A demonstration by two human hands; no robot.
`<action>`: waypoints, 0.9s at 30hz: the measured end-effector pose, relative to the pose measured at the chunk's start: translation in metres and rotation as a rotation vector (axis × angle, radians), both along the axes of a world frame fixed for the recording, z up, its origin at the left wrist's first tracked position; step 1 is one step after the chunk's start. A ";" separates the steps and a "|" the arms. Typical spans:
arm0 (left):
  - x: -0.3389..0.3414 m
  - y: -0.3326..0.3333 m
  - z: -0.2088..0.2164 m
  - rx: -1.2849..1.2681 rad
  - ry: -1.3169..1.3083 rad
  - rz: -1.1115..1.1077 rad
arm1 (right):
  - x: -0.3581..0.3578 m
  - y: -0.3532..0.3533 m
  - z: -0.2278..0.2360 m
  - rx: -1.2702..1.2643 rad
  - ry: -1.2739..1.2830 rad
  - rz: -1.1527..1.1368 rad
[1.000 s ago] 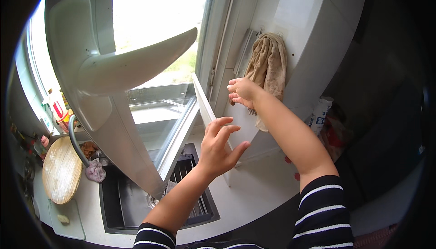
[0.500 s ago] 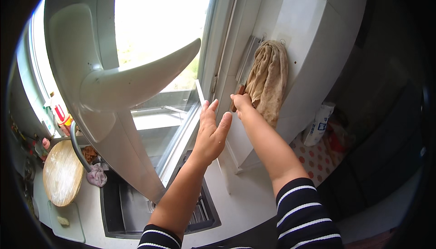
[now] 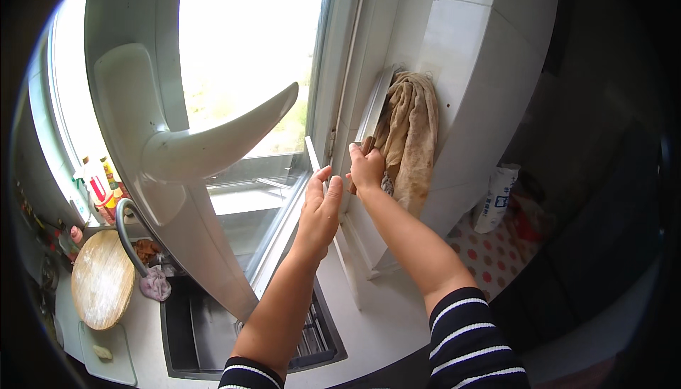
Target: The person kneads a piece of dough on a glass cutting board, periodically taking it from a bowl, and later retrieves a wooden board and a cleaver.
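Observation:
My right hand (image 3: 367,169) is closed round the brown wooden handle (image 3: 369,143) of what looks like a kitchen knife. Its flat silvery blade (image 3: 378,102) points up along the tiled wall. Right beside it hangs a stained beige cloth (image 3: 411,134), bunched in long folds. My left hand (image 3: 319,208) is raised in front of the window's edge, fingers stretched out and nothing in them. A thin white strip (image 3: 313,155) stands just behind its fingertips. The knife's attachment to the wall, if any, cannot be made out.
A large white curved window handle (image 3: 213,144) juts out at left. Below are a dark sink (image 3: 202,318) with a grey tap (image 3: 124,229), a floured round wooden board (image 3: 103,279) and a cutting board (image 3: 117,360). A white package (image 3: 495,201) lies at right.
My right hand has come down onto the handle, and its fingers wrap it more fully. My left hand has shifted slightly left, its fingers closer together. The whole view has shifted a little.

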State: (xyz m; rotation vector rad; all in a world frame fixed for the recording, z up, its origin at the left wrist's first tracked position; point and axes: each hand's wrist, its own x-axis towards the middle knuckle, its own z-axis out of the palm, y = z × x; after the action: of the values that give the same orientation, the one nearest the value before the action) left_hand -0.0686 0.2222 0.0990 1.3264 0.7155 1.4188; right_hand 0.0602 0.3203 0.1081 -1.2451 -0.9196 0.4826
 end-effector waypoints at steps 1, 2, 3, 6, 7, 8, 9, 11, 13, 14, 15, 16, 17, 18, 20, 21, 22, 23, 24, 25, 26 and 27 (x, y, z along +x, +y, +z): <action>0.003 -0.002 0.003 -0.010 -0.001 -0.003 | 0.001 -0.002 0.004 0.001 0.016 0.013; 0.005 -0.003 0.005 -0.009 -0.013 -0.017 | 0.002 -0.003 0.007 0.002 0.033 0.027; 0.006 -0.004 0.007 -0.007 -0.025 -0.030 | 0.003 -0.005 0.010 -0.022 0.012 0.023; 0.006 -0.008 0.012 -0.052 -0.116 -0.083 | -0.003 -0.021 0.022 -0.090 0.059 0.098; 0.008 -0.009 0.012 -0.078 -0.157 -0.108 | -0.001 -0.024 0.023 -0.090 0.077 0.122; 0.010 -0.009 0.010 -0.081 -0.174 -0.120 | 0.001 -0.028 0.025 -0.094 0.100 0.126; 0.012 -0.006 0.007 -0.084 -0.191 -0.132 | 0.003 -0.033 0.028 -0.097 0.122 0.130; 0.011 -0.001 0.003 -0.070 -0.228 -0.134 | -0.001 -0.041 0.039 -0.108 0.176 0.152; 0.003 -0.001 0.005 -0.090 -0.224 -0.134 | -0.009 -0.044 0.052 -0.128 0.236 0.184; 0.002 -0.003 0.006 -0.103 -0.227 -0.140 | -0.010 -0.051 0.060 -0.151 0.242 0.208; 0.002 -0.004 0.007 -0.110 -0.229 -0.129 | -0.012 -0.055 0.068 -0.148 0.244 0.236; 0.004 -0.006 0.008 -0.110 -0.231 -0.121 | -0.013 -0.058 0.074 -0.143 0.246 0.265; 0.005 -0.007 0.009 -0.111 -0.232 -0.113 | -0.012 -0.058 0.078 -0.131 0.221 0.268; 0.006 -0.008 0.009 -0.113 -0.235 -0.105 | -0.011 -0.058 0.082 -0.120 0.195 0.270; 0.010 -0.007 0.009 -0.127 -0.258 -0.104 | -0.011 -0.064 0.087 -0.092 0.117 0.260; 0.015 -0.006 0.008 -0.136 -0.271 -0.106 | -0.007 -0.071 0.090 -0.078 0.058 0.242; 0.015 -0.003 0.005 -0.101 -0.220 -0.120 | -0.008 -0.076 0.091 -0.064 0.009 0.236; 0.018 -0.001 0.006 -0.063 -0.175 -0.137 | -0.005 -0.083 0.093 0.000 -0.025 0.241; 0.022 0.001 0.006 -0.026 -0.130 -0.156 | 0.000 -0.096 0.099 0.025 -0.028 0.272; 0.026 0.004 0.003 0.057 -0.013 -0.129 | 0.004 -0.110 0.105 0.045 -0.040 0.281; 0.033 0.002 0.004 0.092 0.069 -0.127 | 0.012 -0.124 0.109 0.060 -0.059 0.283; 0.044 0.008 -0.001 0.155 0.158 -0.118 | 0.023 -0.135 0.111 0.079 -0.065 0.282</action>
State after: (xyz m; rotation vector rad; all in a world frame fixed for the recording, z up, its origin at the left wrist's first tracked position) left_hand -0.0241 0.2306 0.0978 1.5896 0.6284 1.3062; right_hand 0.0834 0.1853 0.2191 -1.0691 -1.1668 0.6242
